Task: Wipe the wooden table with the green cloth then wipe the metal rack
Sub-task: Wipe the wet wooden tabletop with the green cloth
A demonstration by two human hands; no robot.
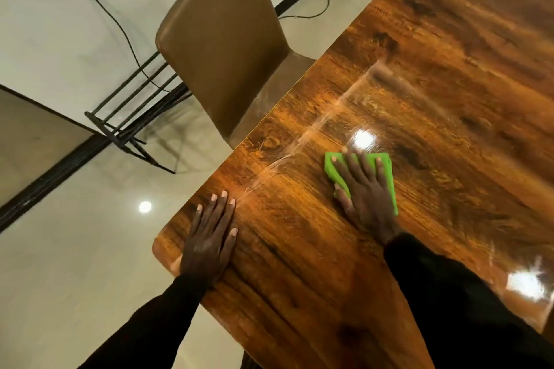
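Head view: the right grip (364, 189) lies flat, fingers spread, pressing the green cloth (388, 186) onto the tabletop (434, 93). The left grip (209, 237) rests flat and empty at the tabletop's near corner. A pale streak (314, 129) suggests wiping is underway. The metal rack (132, 117), beyond the tabletop's left edge, is judged still undone. The tabletop's far end is cut off.
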